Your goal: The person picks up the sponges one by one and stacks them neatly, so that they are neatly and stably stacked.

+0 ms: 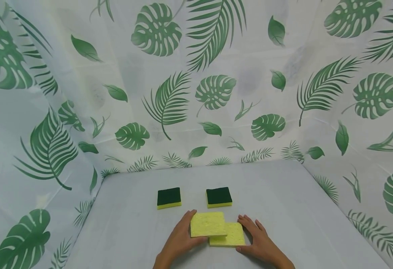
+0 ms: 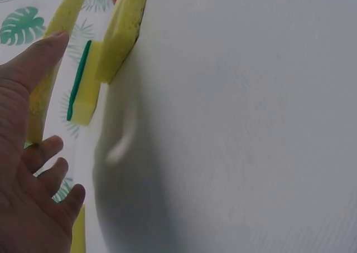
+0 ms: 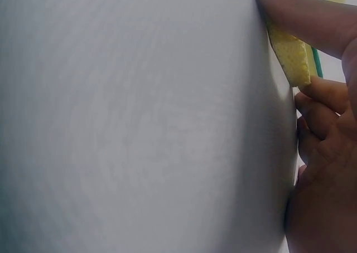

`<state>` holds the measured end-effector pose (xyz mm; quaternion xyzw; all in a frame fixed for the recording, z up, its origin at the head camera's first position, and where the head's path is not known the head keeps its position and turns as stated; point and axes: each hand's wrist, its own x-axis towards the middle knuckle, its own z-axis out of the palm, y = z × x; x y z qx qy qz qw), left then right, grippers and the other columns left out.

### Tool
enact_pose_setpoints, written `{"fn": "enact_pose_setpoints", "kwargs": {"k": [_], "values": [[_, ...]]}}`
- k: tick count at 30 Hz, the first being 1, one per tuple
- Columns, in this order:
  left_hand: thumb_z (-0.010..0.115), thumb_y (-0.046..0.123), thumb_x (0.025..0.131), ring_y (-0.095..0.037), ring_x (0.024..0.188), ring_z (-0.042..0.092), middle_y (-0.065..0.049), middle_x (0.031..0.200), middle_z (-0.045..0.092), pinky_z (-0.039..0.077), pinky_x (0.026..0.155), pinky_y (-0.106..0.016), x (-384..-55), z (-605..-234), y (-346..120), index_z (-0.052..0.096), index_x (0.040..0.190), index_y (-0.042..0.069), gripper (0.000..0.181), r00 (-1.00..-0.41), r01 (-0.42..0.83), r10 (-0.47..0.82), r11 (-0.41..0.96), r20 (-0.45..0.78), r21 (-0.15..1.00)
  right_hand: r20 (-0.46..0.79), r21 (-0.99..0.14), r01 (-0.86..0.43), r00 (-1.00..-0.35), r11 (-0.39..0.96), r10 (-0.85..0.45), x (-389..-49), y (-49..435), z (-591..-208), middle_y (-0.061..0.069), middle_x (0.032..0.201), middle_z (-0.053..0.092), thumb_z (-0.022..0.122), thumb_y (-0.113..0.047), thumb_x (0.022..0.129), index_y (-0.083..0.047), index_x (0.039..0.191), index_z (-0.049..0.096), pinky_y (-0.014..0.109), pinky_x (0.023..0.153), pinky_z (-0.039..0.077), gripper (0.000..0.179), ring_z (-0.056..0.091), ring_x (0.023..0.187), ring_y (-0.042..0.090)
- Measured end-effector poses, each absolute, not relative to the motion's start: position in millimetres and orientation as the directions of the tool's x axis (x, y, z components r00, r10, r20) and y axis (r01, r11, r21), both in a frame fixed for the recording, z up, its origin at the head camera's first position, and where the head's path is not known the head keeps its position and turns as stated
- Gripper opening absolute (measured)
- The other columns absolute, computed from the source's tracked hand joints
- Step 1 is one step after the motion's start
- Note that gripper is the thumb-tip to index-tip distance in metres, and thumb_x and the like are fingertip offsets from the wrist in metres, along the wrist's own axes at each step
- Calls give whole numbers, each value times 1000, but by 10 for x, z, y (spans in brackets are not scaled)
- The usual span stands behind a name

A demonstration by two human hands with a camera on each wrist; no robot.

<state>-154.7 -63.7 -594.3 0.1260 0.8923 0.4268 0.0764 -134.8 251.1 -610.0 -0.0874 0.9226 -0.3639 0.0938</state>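
Pinches the raised sponge, yellow face up, by its left edge in the left hand, above and partly overlapping the lower sponge. Grips this lower one by its right edge in the right hand, down at the desk. Has, farther out, the left green-topped sponge and the right green-topped sponge, set apart on the desk, and a leaf-print cloth behind.

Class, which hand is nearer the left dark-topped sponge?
Left. The left hand is in front of the left dark-topped sponge, slightly rightward; the right hand is farther right.
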Motion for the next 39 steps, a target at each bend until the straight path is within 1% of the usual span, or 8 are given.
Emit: {"fn": "enact_pose_setpoints", "kwargs": {"k": [5, 12, 15, 20, 26, 33, 39], "values": [[89, 55, 84, -40, 150, 43, -18, 163, 46, 37, 118, -65, -1529, -5962, -560, 43, 162, 6, 103, -945, 197, 327, 583, -6, 788, -112, -692, -96, -965, 715, -237, -1348, 2526, -6115, 19, 166, 43, 96, -45, 75, -5, 158, 50, 68, 125, 2, 103, 27, 158, 43], [87, 57, 85, -33, 146, 49, -10, 161, 50, 41, 118, -59, -1556, -6005, -442, 42, 162, 8, 102, -936, 225, 353, 572, 11, 789, -113, -696, -101, -962, 711, -247, -1349, 2543, -6076, 18, 167, 41, 95, -44, 77, -6, 159, 49, 67, 126, 1, 102, 26, 158, 42], [88, 56, 85, -33, 145, 50, -10, 160, 51, 42, 117, -59, -1548, -5989, -396, 43, 162, 7, 101, -931, 242, 363, 565, 26, 789, -113, -698, -97, -963, 709, -243, -1347, 2541, -6059, 17, 168, 40, 96, -44, 76, -7, 159, 50, 66, 126, 1, 102, 25, 159, 41], [87, 57, 86, -33, 144, 51, -9, 160, 52, 42, 116, -58, -1548, -6000, -325, 43, 162, 9, 100, -924, 258, 381, 571, 27, 779, -101, -702, -107, -964, 704, -247, -1348, 2545, -6063, 16, 169, 40, 96, -45, 75, -7, 159, 49, 66, 126, 1, 103, 25, 159, 41], [86, 57, 87, -34, 146, 49, -9, 158, 53, 40, 118, -58, -1543, -6052, -230, 45, 161, 10, 97, -912, 293, 409, 582, 39, 758, -74, -707, -124, -966, 696, -247, -1346, 2551, -6073, 19, 168, 39, 96, -45, 75, -5, 161, 45, 66, 126, 2, 108, 26, 158, 43], [84, 61, 87, -37, 148, 45, -11, 156, 55, 36, 120, -59, -1518, -6108, -136, 48, 157, 8, 95, -897, 360, 436, 618, 75, 699, -83, -708, -111, -968, 698, -238, -1348, 2536, -6088, 21, 168, 38, 98, -42, 74, -3, 164, 40, 66, 126, 2, 114, 28, 158, 42], [86, 59, 86, -36, 149, 45, -11, 157, 54, 35, 121, -59, -1505, -6119, -104, 49, 158, 10, 94, -905, 342, 420, 629, 64, 698, -85, -696, -112, -968, 709, -235, -1346, 2544, -6084, 22, 168, 38, 98, -43, 73, -1, 163, 40, 66, 126, 3, 115, 29, 157, 43]]}}
